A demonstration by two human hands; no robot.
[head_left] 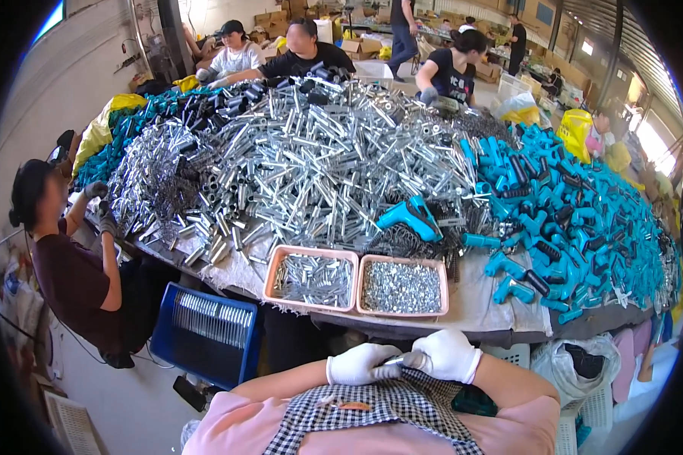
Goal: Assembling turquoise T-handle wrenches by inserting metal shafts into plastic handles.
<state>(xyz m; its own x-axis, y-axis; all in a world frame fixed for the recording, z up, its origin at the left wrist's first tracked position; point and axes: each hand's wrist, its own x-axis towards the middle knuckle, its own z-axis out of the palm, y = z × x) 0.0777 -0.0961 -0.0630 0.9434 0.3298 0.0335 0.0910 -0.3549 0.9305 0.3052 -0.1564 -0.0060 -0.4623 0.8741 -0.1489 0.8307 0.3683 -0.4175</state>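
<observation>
Both hands wear white gloves and meet close to my chest, in front of a checked apron [341, 398]. My left hand [363, 365] is closed, its fingers curled round a silvery metal part [410, 359]. From the other side my right hand [448, 356] grips the same part, thumb pressed inward. Fingers cover most of it, so its exact kind does not show. Beyond the hands, at the table edge, a pink tray [311, 306] holds thin metal pins. Beside it stands a second pink tray [402, 312] with small metal pieces.
A heap of silvery metal tubes [303, 152] covers the table's middle. Teal plastic housings [584, 227] pile up at right; one teal gun-shaped housing [411, 218] lies nearer. A blue crate [205, 334] with metal rods stands lower left. A co-worker [76, 258] works at left, others across the table.
</observation>
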